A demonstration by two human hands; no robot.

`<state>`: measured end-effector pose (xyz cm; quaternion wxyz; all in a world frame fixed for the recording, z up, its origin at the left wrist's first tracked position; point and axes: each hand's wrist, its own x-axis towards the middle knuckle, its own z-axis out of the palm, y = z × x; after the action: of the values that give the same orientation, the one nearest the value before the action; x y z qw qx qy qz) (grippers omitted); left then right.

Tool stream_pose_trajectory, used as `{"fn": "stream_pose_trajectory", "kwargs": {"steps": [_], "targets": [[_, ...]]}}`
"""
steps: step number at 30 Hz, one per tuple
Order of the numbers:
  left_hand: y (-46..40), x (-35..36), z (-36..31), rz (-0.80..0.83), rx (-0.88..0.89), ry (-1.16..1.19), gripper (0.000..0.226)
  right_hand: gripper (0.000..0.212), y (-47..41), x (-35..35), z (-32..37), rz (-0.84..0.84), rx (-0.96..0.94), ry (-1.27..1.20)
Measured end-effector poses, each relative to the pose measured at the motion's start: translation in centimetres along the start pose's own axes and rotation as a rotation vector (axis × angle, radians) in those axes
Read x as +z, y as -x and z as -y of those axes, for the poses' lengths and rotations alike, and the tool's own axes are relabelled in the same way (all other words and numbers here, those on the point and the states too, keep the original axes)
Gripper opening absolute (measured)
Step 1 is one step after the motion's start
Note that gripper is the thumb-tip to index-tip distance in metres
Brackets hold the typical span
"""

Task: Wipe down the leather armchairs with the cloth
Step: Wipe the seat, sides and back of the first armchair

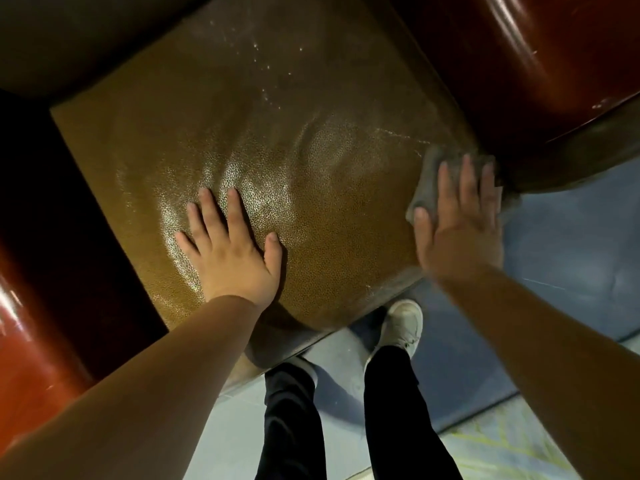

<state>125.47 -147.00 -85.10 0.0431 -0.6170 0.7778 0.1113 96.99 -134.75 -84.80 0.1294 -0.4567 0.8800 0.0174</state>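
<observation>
View from above the seat cushion (263, 140) of a leather armchair. My right hand (457, 220) lies flat on the grey cloth (429, 174), fingers straight and spread, pressing it against the cushion's right front corner, just beside the glossy red-brown armrest (540, 64); the grip is an open-palm press, nothing curled round the fabric. My left hand (232, 251) rests open on the cushion near its front edge, fingers spread, holding nothing, apparently as a brace. The cloth sits at the far right of the seat, so the unwiped leather extends to the left and toward the backrest, where pale streaks (266, 64) show. The right hand alone bears on the cloth; the next stroke likely runs leftward across the cushion toward the left hand.
</observation>
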Motion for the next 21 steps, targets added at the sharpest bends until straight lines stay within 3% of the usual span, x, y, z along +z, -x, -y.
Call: {"fn": "stream_pose_trajectory", "kwargs": {"steps": [2, 6, 8, 10, 12, 14, 15, 19, 21], "targets": [[0.1, -0.4, 0.0, 0.018, -0.010, 0.025, 0.086, 0.077, 0.5, -0.1, 3.4, -0.013, 0.012, 0.048], [-0.5, -1.5, -0.4, -0.019, -0.075, 0.108, 0.081, 0.077, 2.9, 0.9, 7.2, 0.108, -0.693, 0.039], [-2.7, -2.0, -1.2, -0.094, -0.165, 0.166, 0.077, 0.075, 0.1, 0.4, 5.1, 0.090, -0.824, 0.124], [-5.4, -2.0, -1.8, -0.108, -0.177, 0.173, 0.075, 0.077, -3.7, -0.4, 3.0, 0.051, -0.542, 0.141], [-6.6, -1.3, -2.0, -0.110, -0.141, 0.115, 0.073, 0.079, -6.8, -1.6, 2.2, 0.089, -0.063, 0.043], [-6.5, -0.6, -1.7, -0.140, -0.131, 0.092, 0.072, 0.080, -6.7, -1.9, 4.7, 0.065, 0.085, 0.052], [-6.4, -0.4, -1.6, -0.154, -0.131, 0.095, 0.072, 0.080, -5.6, -1.7, 6.3, 0.055, 0.007, 0.103], [-6.4, -0.3, -1.6, -0.156, -0.127, 0.106, 0.074, 0.074, -0.5, -0.9, 7.9, 0.131, -0.660, 0.061], [-6.4, -0.4, -1.7, -0.154, -0.128, 0.107, 0.075, 0.076, -3.0, -1.2, 5.5, 0.159, -0.781, 0.103]]}}
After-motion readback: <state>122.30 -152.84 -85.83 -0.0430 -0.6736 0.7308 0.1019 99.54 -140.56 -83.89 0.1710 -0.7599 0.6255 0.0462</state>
